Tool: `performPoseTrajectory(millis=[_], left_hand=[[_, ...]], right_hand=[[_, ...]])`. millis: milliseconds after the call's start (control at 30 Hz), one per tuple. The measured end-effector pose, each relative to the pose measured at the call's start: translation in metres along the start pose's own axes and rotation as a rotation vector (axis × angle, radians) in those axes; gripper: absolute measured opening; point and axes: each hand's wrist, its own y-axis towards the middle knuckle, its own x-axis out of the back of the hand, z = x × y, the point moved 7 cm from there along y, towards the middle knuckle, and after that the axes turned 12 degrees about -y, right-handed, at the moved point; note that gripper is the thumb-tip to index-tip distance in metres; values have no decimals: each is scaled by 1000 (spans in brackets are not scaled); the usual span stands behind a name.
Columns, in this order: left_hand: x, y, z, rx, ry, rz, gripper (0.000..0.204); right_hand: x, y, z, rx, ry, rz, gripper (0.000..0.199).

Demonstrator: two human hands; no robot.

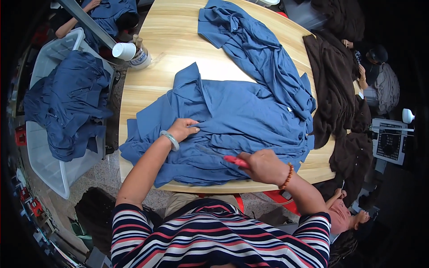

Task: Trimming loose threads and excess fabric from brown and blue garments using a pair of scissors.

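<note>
A blue shirt (250, 102) lies spread in loose folds on the wooden table (174, 31) before me. My left hand (182, 129), with a pale bangle at the wrist, pinches a bit of its cloth between thumb and fingers. My right hand (263, 167), wearing a beaded bracelet, is closed around a tool with a pinkish-red handle (237, 161). The tool points left over the shirt's near part; its tip is blurred, so its exact kind is unclear. Another blue garment (259, 49) stretches from the table's far side down to the right, against the spread shirt.
Left of the table, a whitish plastic bin (44, 165) holds a heap of blue garments (73, 98). A white cup (124, 51) and a jar (141, 59) stand at the far left edge. Dark brown garments (330, 85) drape along the right edge. Other people work around the table.
</note>
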Motion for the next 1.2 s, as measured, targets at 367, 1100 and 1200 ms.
performPoseTrajectory(millis=[367, 1100, 1200], left_hand=[[9, -20, -4, 10, -331, 15, 29], [18, -35, -14, -236, -290, -3, 21], [33, -45, -10, -219, 34, -50, 24]], right_hand=[[16, -24, -11, -182, 1, -111, 26], [9, 14, 31, -129, 39, -88, 23], [-2, 15, 16, -151, 49, -62, 26]])
